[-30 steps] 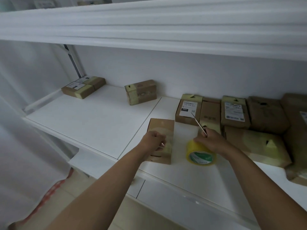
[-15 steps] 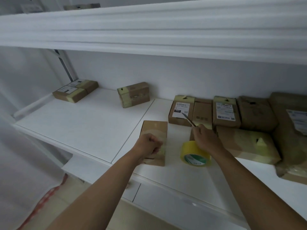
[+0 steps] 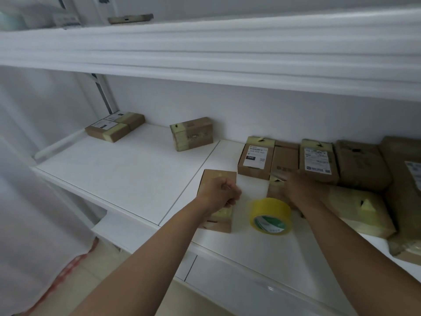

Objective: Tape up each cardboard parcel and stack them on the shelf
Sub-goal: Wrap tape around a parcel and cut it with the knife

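1. Head view — small cardboard parcel [image 3: 217, 199] is lying flat on the shelf [image 3: 127, 176]; left hand [image 3: 219, 193] is resting on it, fingers curled.
2. Right hand [image 3: 300, 190], blurred — grip cannot be told — is hovering behind the tape roll [image 3: 271, 215].
3. Parcel is looking light and stiff; hold by its long edges.

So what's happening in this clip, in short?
A person is taping cardboard parcels on a white shelf. The left hand, curled in a fist, rests on a small parcel that already carries yellowish tape. The right hand is blurred beside a yellow tape roll, apparently holding a thin blade-like tool. More parcels lie along the back wall.
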Demonstrator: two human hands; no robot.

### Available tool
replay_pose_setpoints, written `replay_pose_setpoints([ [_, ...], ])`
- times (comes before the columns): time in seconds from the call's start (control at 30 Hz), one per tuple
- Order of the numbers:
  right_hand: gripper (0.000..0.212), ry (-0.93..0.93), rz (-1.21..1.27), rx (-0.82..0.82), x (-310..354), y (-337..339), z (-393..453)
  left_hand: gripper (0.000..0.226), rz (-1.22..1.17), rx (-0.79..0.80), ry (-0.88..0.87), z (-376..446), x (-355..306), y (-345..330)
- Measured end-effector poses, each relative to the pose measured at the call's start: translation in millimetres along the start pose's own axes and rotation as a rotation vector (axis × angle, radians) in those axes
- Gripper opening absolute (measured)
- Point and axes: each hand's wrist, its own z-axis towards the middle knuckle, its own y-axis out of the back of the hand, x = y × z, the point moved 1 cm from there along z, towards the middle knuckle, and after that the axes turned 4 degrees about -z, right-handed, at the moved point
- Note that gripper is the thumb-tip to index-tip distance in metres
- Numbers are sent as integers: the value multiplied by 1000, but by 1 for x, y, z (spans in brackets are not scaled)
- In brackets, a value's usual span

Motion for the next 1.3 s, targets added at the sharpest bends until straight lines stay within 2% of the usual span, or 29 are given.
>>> replay_pose_setpoints([
  [0.1,27,22,-151,-123,-6,2,-7,5,13,3,-2,1,0,-1],
  [0.13,24,52,-84,-188,-6,3,-9,4,9,0,-3,1,0,0],
  [0.2,26,169,279,-208,1,9,-21,3,0,-13,3,2,1,1],
  [0.27,34,247,620,0,11,16,-41,6,4,-39,20,2,3,4],
  [0.33,31,258,702,217,15,14,-59,8,28,-71,42,4,8,9],
  [0.4,19,266,695,288,10,5,-68,8,60,-100,74,4,14,16],
  [0.57,5,360,639,236,4,8,-67,19,125,-176,97,4,31,21],
  [0.7,17,468,426,183,18,27,-65,20,108,-258,120,6,37,31],
  [0.87,22,481,239,265,44,37,-61,26,71,-274,159,6,38,50],
  [1.0,28,506,60,261,58,31,-58,25,93,-306,184,5,44,68],
  [1.13,27,507,28,271,65,31,-58,27,88,-229,239,5,49,81],
  [1.23,25,489,55,314,67,30,-59,25,35,-230,237,4,53,83],
  [1.3,31,486,76,332,66,32,-60,25,-4,-224,221,4,54,84],
])
